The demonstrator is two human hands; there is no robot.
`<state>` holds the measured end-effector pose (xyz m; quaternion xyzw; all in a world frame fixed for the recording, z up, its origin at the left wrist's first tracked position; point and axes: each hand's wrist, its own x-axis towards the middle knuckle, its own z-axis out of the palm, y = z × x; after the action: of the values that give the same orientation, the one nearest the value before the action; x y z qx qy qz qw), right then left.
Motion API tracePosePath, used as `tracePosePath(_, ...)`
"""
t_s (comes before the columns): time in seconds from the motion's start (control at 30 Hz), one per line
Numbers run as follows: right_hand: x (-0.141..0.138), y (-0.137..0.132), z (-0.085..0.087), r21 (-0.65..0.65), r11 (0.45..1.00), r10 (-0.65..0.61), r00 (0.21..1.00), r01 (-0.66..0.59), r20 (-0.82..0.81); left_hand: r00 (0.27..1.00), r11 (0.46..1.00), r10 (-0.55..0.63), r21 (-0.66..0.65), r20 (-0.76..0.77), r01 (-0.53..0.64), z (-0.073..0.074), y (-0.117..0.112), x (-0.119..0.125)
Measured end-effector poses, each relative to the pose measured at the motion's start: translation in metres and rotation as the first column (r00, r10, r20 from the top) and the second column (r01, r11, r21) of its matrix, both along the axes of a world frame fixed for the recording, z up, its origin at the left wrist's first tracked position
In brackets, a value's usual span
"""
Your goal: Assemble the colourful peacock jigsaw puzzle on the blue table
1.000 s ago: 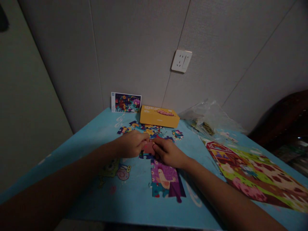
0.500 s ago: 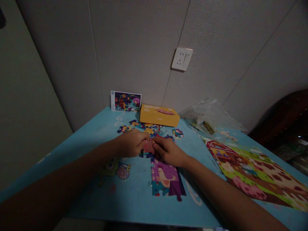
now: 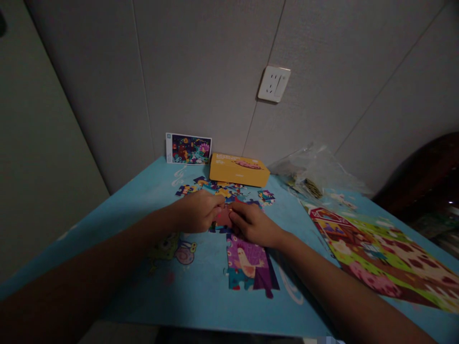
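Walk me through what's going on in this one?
A person's left hand and right hand meet over a blue table, fingers at a pinkish puzzle piece between them. A joined purple section lies just nearer the person. Loose pieces are scattered beyond the hands, before a yellow box. Whether the pinkish part is one piece or several is unclear.

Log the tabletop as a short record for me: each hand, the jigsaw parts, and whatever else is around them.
left hand: pinching pink jigsaw piece
right hand: pinching the same piece from its right
nearest the person: joined purple jigsaw section, lying flat
beyond the hands: loose jigsaw pieces
back: upright picture card, yellow box
right side: flat farm picture, clear plastic bag behind it
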<state>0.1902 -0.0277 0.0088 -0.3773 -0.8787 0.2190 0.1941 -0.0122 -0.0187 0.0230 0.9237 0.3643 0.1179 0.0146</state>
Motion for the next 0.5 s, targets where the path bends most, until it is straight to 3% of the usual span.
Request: tracePosePath(0.5, -0.0002, -0.0002, 0.0012, -0.016, 1.0, 0.0, 1.0, -0.001, -0.009, 1.0, 1.0, 0.006, 0.011, -0.016, -0.006, 0.0031, -0.0022, 0.0011)
